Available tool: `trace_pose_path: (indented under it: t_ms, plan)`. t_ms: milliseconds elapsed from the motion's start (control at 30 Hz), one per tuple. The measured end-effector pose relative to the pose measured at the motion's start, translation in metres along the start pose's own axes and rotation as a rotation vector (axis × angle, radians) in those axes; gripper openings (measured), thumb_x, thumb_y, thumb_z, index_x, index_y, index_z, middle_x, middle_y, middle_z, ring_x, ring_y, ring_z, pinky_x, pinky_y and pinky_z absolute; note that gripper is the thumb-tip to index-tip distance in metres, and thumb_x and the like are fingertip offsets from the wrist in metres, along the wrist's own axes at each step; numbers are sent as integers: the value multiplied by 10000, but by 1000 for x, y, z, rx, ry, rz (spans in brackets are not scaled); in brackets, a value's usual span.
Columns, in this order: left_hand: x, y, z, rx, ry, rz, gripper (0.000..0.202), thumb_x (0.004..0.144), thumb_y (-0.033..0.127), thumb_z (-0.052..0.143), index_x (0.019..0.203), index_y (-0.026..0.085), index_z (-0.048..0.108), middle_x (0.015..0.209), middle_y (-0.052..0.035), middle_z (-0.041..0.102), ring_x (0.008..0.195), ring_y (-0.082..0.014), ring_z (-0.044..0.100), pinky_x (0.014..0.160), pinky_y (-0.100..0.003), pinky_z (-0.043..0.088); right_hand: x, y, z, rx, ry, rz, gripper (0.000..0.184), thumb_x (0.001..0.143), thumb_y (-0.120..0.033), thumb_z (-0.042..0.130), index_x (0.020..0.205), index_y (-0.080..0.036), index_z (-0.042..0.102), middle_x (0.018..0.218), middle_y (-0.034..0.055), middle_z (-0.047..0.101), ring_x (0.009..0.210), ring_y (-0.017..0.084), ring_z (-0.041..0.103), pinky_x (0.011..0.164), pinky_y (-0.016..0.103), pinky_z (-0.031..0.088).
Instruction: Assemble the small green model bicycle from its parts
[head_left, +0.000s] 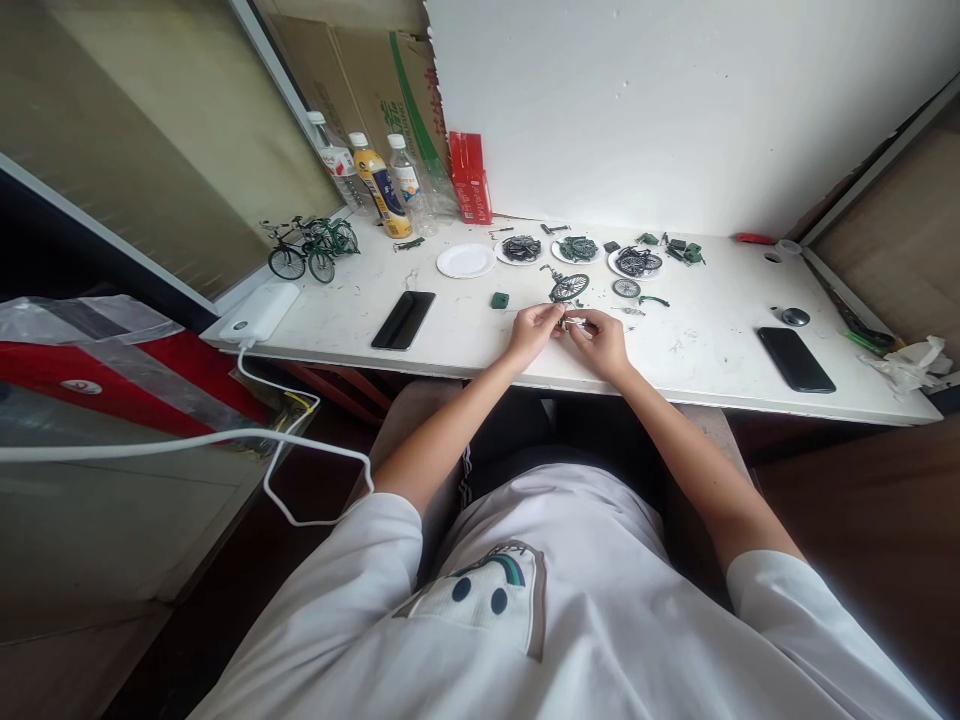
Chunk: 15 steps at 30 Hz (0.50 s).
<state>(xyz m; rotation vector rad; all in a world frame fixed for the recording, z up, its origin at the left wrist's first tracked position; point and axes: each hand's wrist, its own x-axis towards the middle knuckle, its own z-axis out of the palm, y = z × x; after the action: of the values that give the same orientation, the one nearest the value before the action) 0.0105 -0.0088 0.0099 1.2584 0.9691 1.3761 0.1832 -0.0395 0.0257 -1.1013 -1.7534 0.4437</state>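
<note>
My left hand [532,334] and my right hand [602,343] meet above the table's front edge, fingertips pinched together. Between them is a small dark and silvery model-bicycle part [562,322], mostly covered by fingers and too small to identify. Just beyond the fingers lies a partly built model bicycle [568,286] with one wheel showing. A loose wheel [626,288] and a thin green frame piece [654,300] are to the right of it. A small green block [500,300] rests to the left of my left hand.
Paper plates with wheels [637,262], green parts [578,249] and black parts [521,249] line the back, beside a bare plate [466,261]. Assembled model bicycles [311,248] stand left, near bottles [381,185]. Phones [403,320] [796,359] flank my hands. A white cable [300,437] hangs left.
</note>
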Motion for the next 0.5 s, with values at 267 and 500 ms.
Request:
trace_pose_path:
  t_ms: [267,500]
  plan:
    - [-2,4,2,18,2,-15,519,894,600,839,1126,136,835,1154,-128,852,854,-187,792,757,-295,654,1,-1,-1,8,-10,12,347,966,-437,695,1147,-192,861,1033,102,850,686,177,616,698,330,509]
    - [0,-1,1,10,-8,25,573,877,639,838,1145,132,848,1158,-133,852,845,-194,786,768,-316,654,-1,2,-1,-11,7,-40,307,978,-323,656,1148,-181,869,1070,90,858,711,177,646,728,324,519]
